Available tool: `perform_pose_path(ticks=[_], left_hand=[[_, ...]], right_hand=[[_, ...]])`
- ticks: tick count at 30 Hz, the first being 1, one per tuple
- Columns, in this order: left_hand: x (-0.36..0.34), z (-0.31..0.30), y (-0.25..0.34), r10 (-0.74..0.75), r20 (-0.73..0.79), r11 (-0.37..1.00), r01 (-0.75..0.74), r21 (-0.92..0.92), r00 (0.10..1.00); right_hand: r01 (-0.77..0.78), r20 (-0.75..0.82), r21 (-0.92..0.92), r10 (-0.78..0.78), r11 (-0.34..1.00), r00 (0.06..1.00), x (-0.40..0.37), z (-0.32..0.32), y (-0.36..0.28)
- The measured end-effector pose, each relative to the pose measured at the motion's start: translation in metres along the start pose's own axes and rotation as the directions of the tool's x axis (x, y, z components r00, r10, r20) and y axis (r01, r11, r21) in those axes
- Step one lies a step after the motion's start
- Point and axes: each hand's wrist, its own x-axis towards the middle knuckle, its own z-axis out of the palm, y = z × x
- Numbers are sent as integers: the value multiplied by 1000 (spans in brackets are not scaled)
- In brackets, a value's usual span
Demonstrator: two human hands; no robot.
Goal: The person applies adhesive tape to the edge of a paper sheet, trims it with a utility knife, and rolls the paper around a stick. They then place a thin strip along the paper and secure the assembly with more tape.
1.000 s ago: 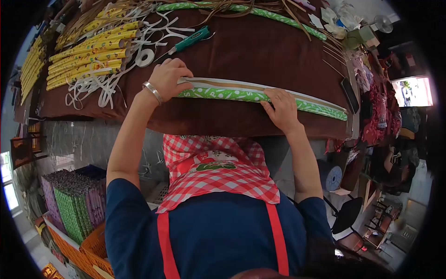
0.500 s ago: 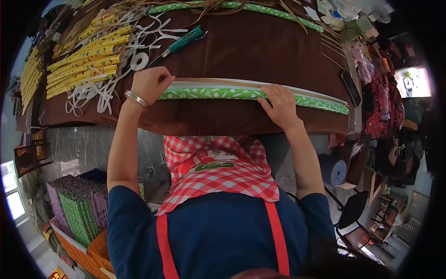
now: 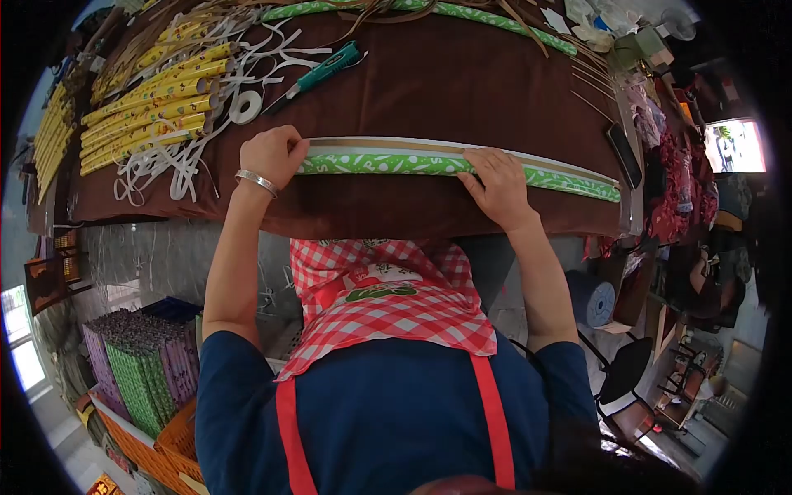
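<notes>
A long, narrow roll of green wrapping paper [image 3: 379, 164] with white print lies across the brown cloth in front of me. A white and tan strip [image 3: 396, 143] runs along its far edge. At the roll's left end, my left hand [image 3: 271, 155] is closed with thumb and forefinger pinched together at the paper; its fingertips are partly hidden. Further right, my right hand [image 3: 499, 186] holds the roll down, fingers over the top and thumb on the near side.
Beyond my left hand lie a teal-handled tool [image 3: 323, 69], a roll of white tape [image 3: 245, 106], tangled white strips [image 3: 177, 161] and several yellow patterned rolls [image 3: 153, 111]. A phone [image 3: 624, 155] rests near the right edge. Another green roll [image 3: 495, 23] lies at the back.
My left hand has shifted slightly to the right and down along the left end of the green roll. My right hand stays almost where it was.
</notes>
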Motion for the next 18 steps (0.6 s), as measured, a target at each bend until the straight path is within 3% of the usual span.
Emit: perform_pose_path(ticks=[14,18], left_hand=[[2,4,4,-98,33,995,98,-4,995],[3,8,-2,-62,13,998,62,-12,998]], right_hand=[[4,-1,8,-4,1000,1000,1,0,0],[-2,10,11,2,1000,1000,1,-1,0]])
